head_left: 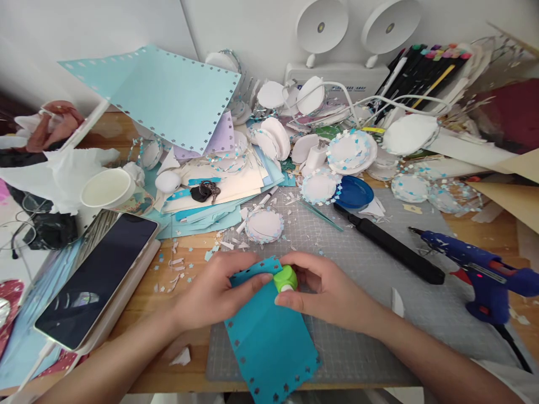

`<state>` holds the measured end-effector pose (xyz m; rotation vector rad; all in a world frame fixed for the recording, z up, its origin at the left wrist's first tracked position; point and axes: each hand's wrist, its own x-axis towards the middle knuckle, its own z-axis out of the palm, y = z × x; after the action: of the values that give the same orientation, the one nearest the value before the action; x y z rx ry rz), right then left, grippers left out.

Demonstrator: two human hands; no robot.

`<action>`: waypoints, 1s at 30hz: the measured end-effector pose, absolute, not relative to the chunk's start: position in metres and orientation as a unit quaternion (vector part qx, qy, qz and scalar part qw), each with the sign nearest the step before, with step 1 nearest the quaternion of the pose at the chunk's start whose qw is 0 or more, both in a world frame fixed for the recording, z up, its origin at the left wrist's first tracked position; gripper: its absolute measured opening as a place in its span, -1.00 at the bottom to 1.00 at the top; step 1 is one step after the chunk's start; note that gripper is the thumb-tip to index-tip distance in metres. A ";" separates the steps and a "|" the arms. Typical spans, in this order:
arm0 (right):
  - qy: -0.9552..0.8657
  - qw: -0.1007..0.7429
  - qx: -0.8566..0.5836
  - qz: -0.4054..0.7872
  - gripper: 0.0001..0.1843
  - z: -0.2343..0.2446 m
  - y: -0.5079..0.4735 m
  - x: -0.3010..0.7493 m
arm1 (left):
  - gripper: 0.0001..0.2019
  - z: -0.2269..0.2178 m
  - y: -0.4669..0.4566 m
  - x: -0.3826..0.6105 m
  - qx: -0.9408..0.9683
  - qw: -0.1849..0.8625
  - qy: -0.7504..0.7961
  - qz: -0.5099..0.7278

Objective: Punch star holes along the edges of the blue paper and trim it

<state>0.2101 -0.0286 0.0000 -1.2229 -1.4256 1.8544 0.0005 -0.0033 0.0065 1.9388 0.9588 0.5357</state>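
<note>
Left hand lay curled over the top left corner of a teal paper sheet, fingers pinching its punched edge. Right hand was closed around a small green punch, thumb and forefinger gripping it where it sat on the sheet's upper edge. Sheet lay on the grey cutting mat, lower end hanging toward the counter's near edge; star-shaped holes ran along its borders. A phone lay dark-screened to the left. A blue glue gun rested at right on the mat, a black knife handle between it and the hands. White paper discs and scraps lay scattered beyond.
</note>
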 end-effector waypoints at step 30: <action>-0.470 0.265 -0.441 0.717 -0.66 -0.004 -0.027 0.208 | -0.69 0.004 -0.005 0.000 0.826 0.360 0.376 0.217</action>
<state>0.2082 -0.0269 -0.0036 -1.1915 -1.2684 1.9380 0.0004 -0.0050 0.0042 2.1288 0.9686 0.5604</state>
